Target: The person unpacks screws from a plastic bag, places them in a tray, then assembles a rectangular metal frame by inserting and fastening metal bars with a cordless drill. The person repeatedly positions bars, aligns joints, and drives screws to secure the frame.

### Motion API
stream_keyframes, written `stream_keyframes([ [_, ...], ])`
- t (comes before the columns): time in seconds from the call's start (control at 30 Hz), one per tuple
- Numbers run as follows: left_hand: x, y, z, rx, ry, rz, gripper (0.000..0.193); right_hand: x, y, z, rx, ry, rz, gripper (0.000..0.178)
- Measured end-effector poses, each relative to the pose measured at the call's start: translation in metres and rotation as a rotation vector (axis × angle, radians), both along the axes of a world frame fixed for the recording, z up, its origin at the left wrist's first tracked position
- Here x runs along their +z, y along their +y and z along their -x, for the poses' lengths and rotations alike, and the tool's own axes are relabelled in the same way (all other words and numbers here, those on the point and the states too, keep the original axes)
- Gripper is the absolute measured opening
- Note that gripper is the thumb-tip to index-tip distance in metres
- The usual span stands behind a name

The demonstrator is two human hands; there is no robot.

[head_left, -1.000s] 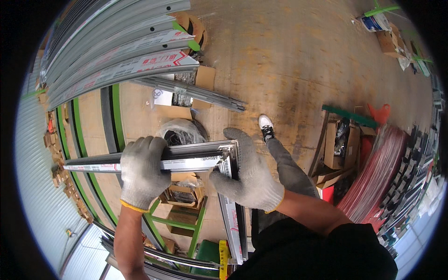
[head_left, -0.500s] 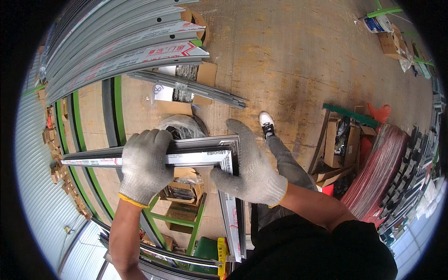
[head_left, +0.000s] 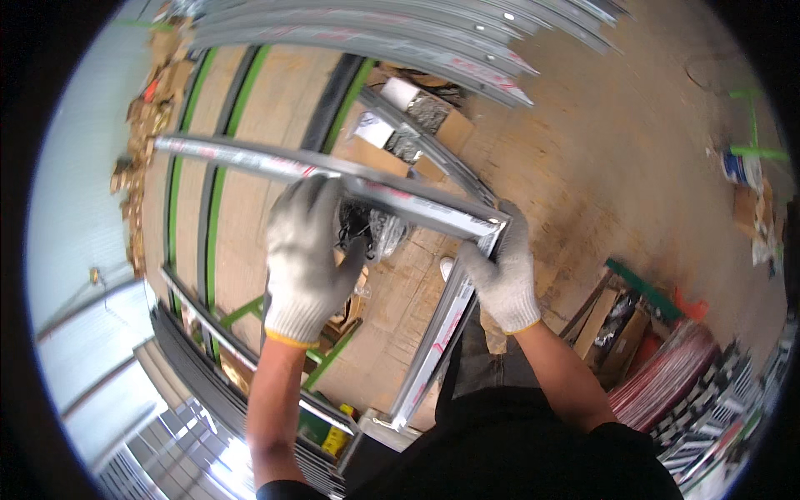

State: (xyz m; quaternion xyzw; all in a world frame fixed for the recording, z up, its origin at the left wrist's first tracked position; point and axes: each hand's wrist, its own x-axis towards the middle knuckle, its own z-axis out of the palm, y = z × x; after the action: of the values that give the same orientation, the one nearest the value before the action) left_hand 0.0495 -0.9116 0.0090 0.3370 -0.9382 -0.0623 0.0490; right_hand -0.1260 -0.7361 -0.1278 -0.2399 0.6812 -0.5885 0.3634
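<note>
A grey metal profile frame (head_left: 433,204) with printed protective film is tilted in front of me, two bars meeting at a corner. At that corner my gloved right hand (head_left: 508,279) is closed, its thumb on the near side and its fingers around the outer edge. My gloved left hand (head_left: 304,258) is just below the long bar, fingertips close to or touching its lower edge. Its thumb stands apart from the fingers, not wrapped round the bar. The shorter bar comes down toward my body.
Long grey profiles (head_left: 400,46) are stacked at the far side. Green and black rack bars (head_left: 221,167) stand at left. An open carton (head_left: 454,133) lies on the floor beyond the frame. At right are a red wrapped roll (head_left: 667,362) and a green-edged stand (head_left: 642,287).
The frame has turned clockwise, its corner shifting right and its long bar now slanting. My left hand has loosened from the bar; my right hand moved right with the corner. The view has shifted.
</note>
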Motion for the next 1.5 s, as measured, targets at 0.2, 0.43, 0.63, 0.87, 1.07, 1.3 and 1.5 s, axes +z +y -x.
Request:
stream_keyframes([
  [0.2, 0.050, 0.165, -0.153, 1.015, 0.421, -0.028, 0.033, -0.006, 0.007, 0.004, 0.060, -0.009, -0.010, 0.066],
  [0.43, -0.022, 0.388, -0.175, 1.904, 1.039, -0.834, 0.052, -0.008, -0.001, 0.030, 0.171, 0.059, -0.033, 0.063],
  [0.63, -0.099, 0.399, -0.177, 1.718, 1.563, -1.348, 0.067, -0.010, -0.015, 0.033, 0.032, -0.123, 0.004, 0.059],
  [0.87, -0.089, 0.373, -0.195, 1.361, 1.581, -1.747, 0.050, 0.009, -0.010, 0.021, 0.039, -0.036, -0.061, 0.027],
  [1.07, -0.107, 0.362, -0.215, 1.270, 1.545, -1.923, 0.046, 0.035, 0.098, -0.096, 0.285, -0.391, -0.187, 0.064],
  [1.3, -0.110, 0.370, -0.214, 1.116, 1.529, -1.994, 0.071, 0.032, 0.170, -0.215, 0.378, -0.602, -0.195, 0.061],
  [1.5, -0.073, 0.391, -0.261, 1.376, 1.220, -1.609, 0.093, 0.038, 0.171, -0.215, 0.369, -0.505, -0.145, 0.048],
])
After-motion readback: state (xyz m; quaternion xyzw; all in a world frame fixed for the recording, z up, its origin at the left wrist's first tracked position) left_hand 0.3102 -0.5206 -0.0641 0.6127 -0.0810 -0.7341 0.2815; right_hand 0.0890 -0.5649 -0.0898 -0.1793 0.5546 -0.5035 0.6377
